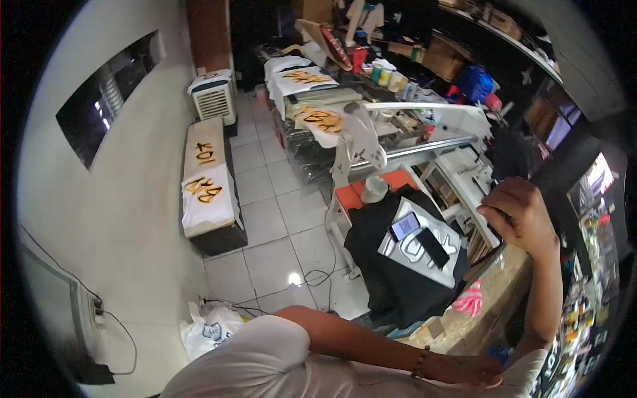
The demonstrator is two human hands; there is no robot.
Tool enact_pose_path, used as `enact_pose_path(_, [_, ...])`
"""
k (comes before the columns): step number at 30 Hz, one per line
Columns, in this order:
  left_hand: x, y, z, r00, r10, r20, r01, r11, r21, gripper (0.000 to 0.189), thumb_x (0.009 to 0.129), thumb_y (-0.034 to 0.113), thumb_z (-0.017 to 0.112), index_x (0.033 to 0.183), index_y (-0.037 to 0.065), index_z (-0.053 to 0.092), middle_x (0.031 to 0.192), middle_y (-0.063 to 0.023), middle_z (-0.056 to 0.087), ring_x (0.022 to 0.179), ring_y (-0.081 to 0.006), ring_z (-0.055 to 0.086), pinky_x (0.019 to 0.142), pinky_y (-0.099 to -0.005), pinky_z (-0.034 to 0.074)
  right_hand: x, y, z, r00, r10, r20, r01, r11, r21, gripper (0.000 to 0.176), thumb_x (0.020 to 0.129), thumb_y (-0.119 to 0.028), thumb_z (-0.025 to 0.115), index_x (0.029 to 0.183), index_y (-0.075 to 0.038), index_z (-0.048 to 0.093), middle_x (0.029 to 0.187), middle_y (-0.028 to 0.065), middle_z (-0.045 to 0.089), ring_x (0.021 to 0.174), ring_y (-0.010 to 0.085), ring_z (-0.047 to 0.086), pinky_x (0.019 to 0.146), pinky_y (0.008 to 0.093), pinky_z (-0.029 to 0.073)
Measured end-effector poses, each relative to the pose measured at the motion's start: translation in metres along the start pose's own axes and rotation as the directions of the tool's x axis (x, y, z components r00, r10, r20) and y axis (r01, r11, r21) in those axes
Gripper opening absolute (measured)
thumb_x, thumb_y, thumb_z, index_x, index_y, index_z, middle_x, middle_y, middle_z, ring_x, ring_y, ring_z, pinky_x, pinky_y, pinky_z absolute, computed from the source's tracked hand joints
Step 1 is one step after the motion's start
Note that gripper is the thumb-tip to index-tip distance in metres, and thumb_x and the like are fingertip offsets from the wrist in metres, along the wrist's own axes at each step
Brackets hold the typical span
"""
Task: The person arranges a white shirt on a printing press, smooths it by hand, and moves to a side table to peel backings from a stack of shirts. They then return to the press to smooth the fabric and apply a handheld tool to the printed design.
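My right hand (521, 215) is raised at the right with its fingers curled in, and nothing shows in it. My left hand (468, 370) lies across my body by the white right sleeve, a beaded bracelet on its wrist; its fingers are partly hidden. Ahead stands a heat press with a white handle (424, 106). Black fabric (371, 265) hangs over its front, bearing a grey-white printed sheet (400, 251). On that sheet rest a phone with a lit screen (405, 227) and a dark phone (432, 248). A whitish roll or cup (375, 189) sits on the orange surface behind.
Printed white shirts lie on a long bench (212, 146) at the left and a table (318, 99) at the back. Cables (325, 278) run over the tiled floor (279, 212). A white plastic bag (209, 331) sits by the wall. A pink striped cloth (470, 300) lies at the right.
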State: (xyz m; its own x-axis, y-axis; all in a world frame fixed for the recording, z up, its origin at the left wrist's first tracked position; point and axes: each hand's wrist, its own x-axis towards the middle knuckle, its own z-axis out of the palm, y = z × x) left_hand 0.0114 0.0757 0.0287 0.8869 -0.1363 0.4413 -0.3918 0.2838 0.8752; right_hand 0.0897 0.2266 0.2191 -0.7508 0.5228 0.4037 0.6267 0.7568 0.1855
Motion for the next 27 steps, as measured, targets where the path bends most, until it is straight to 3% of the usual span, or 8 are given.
enact_pose_path(8, [-0.054, -0.039, -0.132, 0.882, 0.243, -0.404, -0.148, 0.956, 0.253, 0.050, 0.106, 0.053, 0.042, 0.118, 0.006, 0.053, 0.110, 0.0013, 0.052, 0.104, -0.0128, 0.048, 0.097, -0.0294, 0.039, 0.123, 0.064, 0.085, 0.972, -0.217, -0.092, 0.230, 0.957, 0.175, 0.010, 0.078, -0.008, 0.079, 0.080, -0.003, 0.070, 0.075, 0.0095, 0.065, 0.070, 0.0297, 0.062, 0.063, 0.0408, 0.048])
enact_pose_path(11, [-0.093, 0.049, -0.177, 0.857, -0.330, -0.396, 0.307, 0.944, -0.123, 0.048, 0.111, 0.040, 0.028, 0.127, 0.004, 0.055, 0.133, -0.0124, 0.053, 0.128, -0.0214, 0.048, 0.115, -0.0356, 0.028, 0.172, 0.070, 0.116, 0.972, -0.232, -0.028, 0.231, 0.943, 0.237, 0.011, 0.079, -0.009, 0.079, 0.081, -0.004, 0.070, 0.075, 0.0097, 0.065, 0.070, 0.0296, 0.063, 0.063, 0.0406, 0.048])
enact_pose_path(15, [-0.162, 0.082, -0.225, 0.966, 0.213, -0.147, -0.164, 0.944, 0.286, 0.053, 0.109, 0.046, 0.037, 0.130, 0.001, 0.056, 0.138, -0.0138, 0.054, 0.135, -0.0241, 0.045, 0.119, -0.0392, 0.024, 0.236, 0.077, 0.179, 0.973, -0.227, -0.034, 0.220, 0.879, 0.423, 0.012, 0.082, -0.013, 0.076, 0.079, -0.004, 0.069, 0.070, 0.0100, 0.062, 0.067, 0.0308, 0.062, 0.059, 0.0411, 0.047])
enact_pose_path(17, [-0.225, 0.080, -0.242, 0.819, 0.194, -0.540, 0.114, 0.867, 0.484, 0.056, 0.107, 0.044, 0.044, 0.138, -0.002, 0.052, 0.150, -0.0195, 0.046, 0.141, -0.0315, 0.041, 0.121, -0.0437, 0.022, 0.262, 0.075, 0.228, 0.982, -0.187, -0.026, 0.172, 0.832, 0.528, 0.013, 0.082, -0.014, 0.076, 0.079, -0.003, 0.069, 0.071, 0.0103, 0.063, 0.066, 0.0306, 0.063, 0.059, 0.0409, 0.047])
enact_pose_path(20, [-0.383, 0.103, -0.300, 0.825, 0.161, -0.542, 0.404, 0.502, 0.764, 0.056, 0.101, 0.043, 0.056, 0.137, 0.000, 0.055, 0.146, -0.0248, 0.049, 0.131, -0.0397, 0.050, 0.110, -0.0445, 0.040, 0.280, 0.055, 0.322, 0.990, -0.087, 0.108, -0.030, 0.629, 0.777, 0.014, 0.087, -0.015, 0.075, 0.085, -0.002, 0.072, 0.076, 0.0120, 0.068, 0.071, 0.0298, 0.066, 0.063, 0.0388, 0.049])
enact_pose_path(22, [-0.505, 0.119, -0.311, 0.643, -0.080, -0.762, 0.629, 0.623, 0.466, 0.067, 0.095, 0.052, 0.062, 0.135, -0.001, 0.058, 0.135, -0.0219, 0.060, 0.126, -0.0377, 0.057, 0.107, -0.0416, 0.044, 0.274, 0.030, 0.403, 0.960, 0.076, 0.270, -0.277, 0.415, 0.867, 0.017, 0.089, -0.018, 0.074, 0.088, -0.001, 0.072, 0.079, 0.0116, 0.069, 0.072, 0.0271, 0.066, 0.066, 0.0369, 0.050])
enact_pose_path(24, [-0.623, 0.128, -0.303, 0.185, -0.336, -0.924, 0.828, 0.560, -0.038, 0.076, 0.089, 0.056, 0.069, 0.142, 0.003, 0.054, 0.144, -0.0202, 0.054, 0.134, -0.0315, 0.051, 0.114, -0.0369, 0.039, 0.239, 0.006, 0.519, 0.796, 0.152, 0.587, -0.605, 0.148, 0.782, 0.030, 0.092, -0.030, 0.074, 0.104, -0.002, 0.072, 0.096, 0.0111, 0.072, 0.083, 0.0234, 0.065, 0.071, 0.0346, 0.052])
enact_pose_path(27, [-0.787, 0.089, -0.257, -0.166, -0.424, -0.891, 0.854, 0.390, -0.345, 0.100, 0.083, 0.074, 0.061, 0.149, 0.000, 0.043, 0.152, -0.0216, 0.046, 0.143, -0.0336, 0.041, 0.118, -0.0390, 0.032, 0.179, -0.042, 0.661, 0.670, 0.265, 0.694, -0.715, 0.482, 0.506, 0.078, 0.082, -0.065, 0.071, 0.133, -0.006, 0.061, 0.134, 0.0224, 0.060, 0.123, 0.0381, 0.055, 0.106, 0.0458, 0.043])
